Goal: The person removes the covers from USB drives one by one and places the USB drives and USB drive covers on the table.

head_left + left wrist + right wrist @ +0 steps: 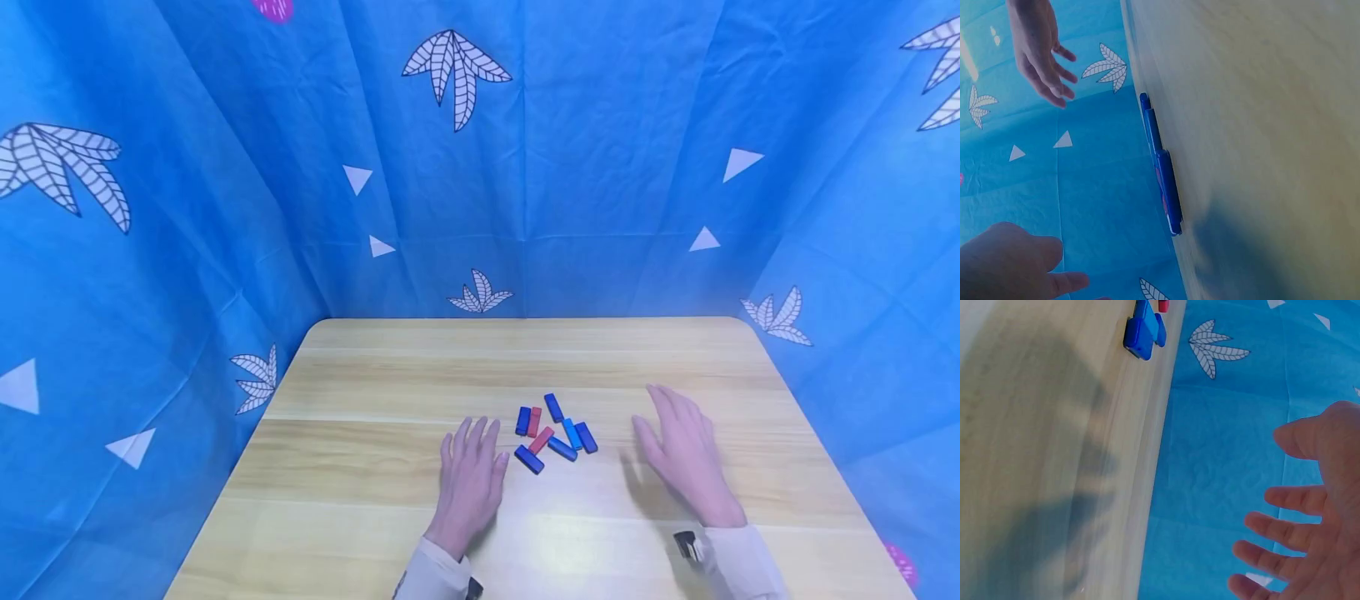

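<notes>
Several small blocks lie loosely grouped on the wooden table in the head view. Among them are dark blue blocks (528, 459), a lighter blue block (572, 434) and two red blocks (542, 440). My left hand (471, 483) is just left of the group, fingers spread and pointing away, holding nothing. To the right of the group, my right hand (686, 454) hovers over its shadow with fingers extended, also holding nothing. The left wrist view has blue blocks (1169, 194) edge-on. In the right wrist view, blue blocks (1140, 334) lie beyond the spread fingers (1297, 500).
The light wooden table (337, 475) has rounded far corners. A blue curtain (585, 167) with leaf and triangle prints hangs behind it and along both sides. Pale sleeves with dark bands cover both wrists.
</notes>
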Motion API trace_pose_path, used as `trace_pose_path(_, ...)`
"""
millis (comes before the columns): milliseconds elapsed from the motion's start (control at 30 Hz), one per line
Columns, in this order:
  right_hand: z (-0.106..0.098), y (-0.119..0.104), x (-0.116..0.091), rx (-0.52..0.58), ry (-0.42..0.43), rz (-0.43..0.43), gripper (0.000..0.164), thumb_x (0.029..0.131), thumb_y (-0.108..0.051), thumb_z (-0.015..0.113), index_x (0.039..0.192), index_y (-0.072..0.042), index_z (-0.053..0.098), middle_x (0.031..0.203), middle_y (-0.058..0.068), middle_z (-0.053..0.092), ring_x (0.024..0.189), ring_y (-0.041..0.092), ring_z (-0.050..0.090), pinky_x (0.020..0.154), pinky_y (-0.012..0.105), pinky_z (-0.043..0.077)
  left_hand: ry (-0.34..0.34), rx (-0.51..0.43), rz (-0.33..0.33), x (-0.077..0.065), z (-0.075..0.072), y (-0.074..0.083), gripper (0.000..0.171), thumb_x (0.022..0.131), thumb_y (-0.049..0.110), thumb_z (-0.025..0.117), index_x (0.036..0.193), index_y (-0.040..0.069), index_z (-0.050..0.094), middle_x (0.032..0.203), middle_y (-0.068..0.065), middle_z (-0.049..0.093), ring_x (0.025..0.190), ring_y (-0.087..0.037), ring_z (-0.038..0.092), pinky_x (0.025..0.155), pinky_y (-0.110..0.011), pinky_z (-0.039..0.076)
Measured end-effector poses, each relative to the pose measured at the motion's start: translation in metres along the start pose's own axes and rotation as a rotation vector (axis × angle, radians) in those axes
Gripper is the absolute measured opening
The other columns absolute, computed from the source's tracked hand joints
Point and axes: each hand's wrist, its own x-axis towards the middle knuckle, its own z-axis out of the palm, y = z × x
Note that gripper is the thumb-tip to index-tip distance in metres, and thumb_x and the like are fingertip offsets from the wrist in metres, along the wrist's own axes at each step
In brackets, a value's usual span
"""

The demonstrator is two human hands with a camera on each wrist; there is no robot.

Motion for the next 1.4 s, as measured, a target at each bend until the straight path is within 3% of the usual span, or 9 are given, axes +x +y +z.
trace_pose_path(300, 0.012, 0.001, 0.018, -0.033, -0.115, -0.031, 0.052, 0.099, -0.025, 0.063, 0.142, 0.003, 0.051, 0.141, 0.029, 0.054, 0.130, 0.049, 0.048, 0.102, 0.070, 0.038, -0.004, -0.005, 0.002, 0.000, 0.003, 0.000, 0.050, 0.109, 0.038, 0.039, 0.152, 0.014, 0.043, 0.155, -0.014, 0.048, 0.149, -0.039, 0.035, 0.119, -0.065, 0.027)
trace_pose_path(567, 0.021, -0.003, 0.034, -0.094, -0.251, -0.055, 0.042, 0.097, -0.024, 0.066, 0.129, 0.003, 0.063, 0.126, 0.026, 0.067, 0.118, 0.047, 0.060, 0.096, 0.065, 0.049, 0.000, -0.001, -0.001, 0.002, 0.003, 0.000, 0.049, 0.109, 0.037, 0.039, 0.152, 0.014, 0.044, 0.154, -0.014, 0.049, 0.148, -0.039, 0.036, 0.118, -0.065, 0.027)
trace_pose_path(1033, 0.043, -0.010, 0.044, -0.063, -0.415, -0.037, 0.039, 0.093, -0.025, 0.072, 0.122, 0.001, 0.067, 0.124, 0.023, 0.069, 0.119, 0.045, 0.062, 0.102, 0.062, 0.050, 0.013, 0.019, 0.008, 0.002, 0.003, -0.001, 0.048, 0.108, 0.035, 0.041, 0.151, 0.013, 0.045, 0.152, -0.014, 0.051, 0.147, -0.039, 0.038, 0.117, -0.064, 0.029)
trace_pose_path(1233, 0.051, -0.014, 0.046, -0.063, -0.496, 0.007, 0.033, 0.089, -0.025, 0.076, 0.108, 0.001, 0.069, 0.102, 0.016, 0.072, 0.093, 0.031, 0.068, 0.082, 0.049, 0.059, -0.001, 0.020, -0.007, -0.001, 0.002, -0.002, 0.049, 0.108, 0.036, 0.041, 0.151, 0.013, 0.045, 0.153, -0.014, 0.050, 0.147, -0.039, 0.037, 0.118, -0.064, 0.028)
trace_pose_path(1400, 0.055, -0.016, 0.045, -0.066, -0.567, 0.052, 0.019, 0.089, -0.025, 0.076, 0.088, -0.008, 0.066, 0.076, 0.002, 0.060, 0.069, 0.017, 0.054, 0.061, 0.032, 0.048, -0.002, 0.009, -0.009, -0.002, 0.003, -0.002, 0.048, 0.108, 0.035, 0.042, 0.151, 0.013, 0.045, 0.153, -0.014, 0.050, 0.147, -0.039, 0.037, 0.118, -0.064, 0.027)
